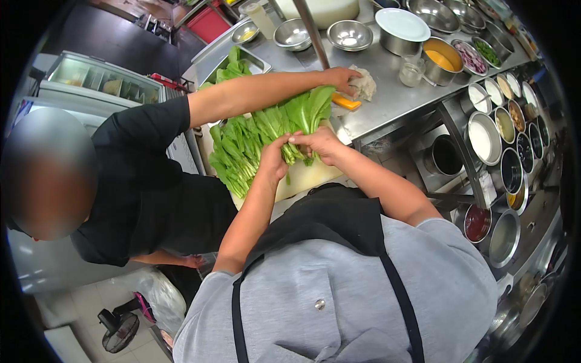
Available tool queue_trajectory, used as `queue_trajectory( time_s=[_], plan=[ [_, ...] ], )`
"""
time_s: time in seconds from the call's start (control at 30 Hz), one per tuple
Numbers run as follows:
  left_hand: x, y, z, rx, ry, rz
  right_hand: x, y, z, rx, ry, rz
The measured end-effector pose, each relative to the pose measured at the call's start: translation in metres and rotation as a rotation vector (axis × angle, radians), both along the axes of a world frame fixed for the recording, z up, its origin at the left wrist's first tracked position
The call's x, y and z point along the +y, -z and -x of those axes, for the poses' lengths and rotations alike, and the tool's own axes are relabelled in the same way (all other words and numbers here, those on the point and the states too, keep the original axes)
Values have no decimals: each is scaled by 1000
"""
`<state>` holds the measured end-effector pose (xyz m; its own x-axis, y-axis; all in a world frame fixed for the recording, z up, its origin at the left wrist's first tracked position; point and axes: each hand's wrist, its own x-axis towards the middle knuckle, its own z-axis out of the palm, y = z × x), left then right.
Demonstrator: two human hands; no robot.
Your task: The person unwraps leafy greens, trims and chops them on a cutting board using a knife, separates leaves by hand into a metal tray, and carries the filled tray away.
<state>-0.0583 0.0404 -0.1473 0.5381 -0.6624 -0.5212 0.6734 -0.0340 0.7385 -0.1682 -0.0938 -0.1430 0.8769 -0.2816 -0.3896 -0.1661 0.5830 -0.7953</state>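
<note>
Leafy greens (242,142) lie in a row across a pale cutting board (308,180), stems towards me. At the right end of the row, my right hand (322,145) is closed around a bunch with broad leaves. My left hand (274,158) is closed at the same greens, its fingertips meeting those of my right hand over the stems. Just beyond the leaves is an orange handle (346,101); what it belongs to is mostly hidden. A co-worker's arm reaches over the greens, and that person's hand (342,80) rests on a crumpled cloth (364,83).
The co-worker in black (163,181) stands close on my left. Steel bowls (350,35), a lidded pot (402,30) and a pot of orange liquid (442,59) stand along the steel counter (387,103). Several ingredient containers (484,136) fill the right side.
</note>
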Motion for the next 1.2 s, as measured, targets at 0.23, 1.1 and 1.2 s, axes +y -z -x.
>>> queue_trajectory(
  time_s=[0.23,1.1,1.2],
  plan=[
    [-1,-12,18,26,-20,1,-1,-2,1,78,11,81],
    [-10,-21,15,-352,-143,-145,-10,-7,0,26,89,89],
    [-12,-14,18,-471,-176,-168,-7,1,-7,53,34,91]
  ],
)
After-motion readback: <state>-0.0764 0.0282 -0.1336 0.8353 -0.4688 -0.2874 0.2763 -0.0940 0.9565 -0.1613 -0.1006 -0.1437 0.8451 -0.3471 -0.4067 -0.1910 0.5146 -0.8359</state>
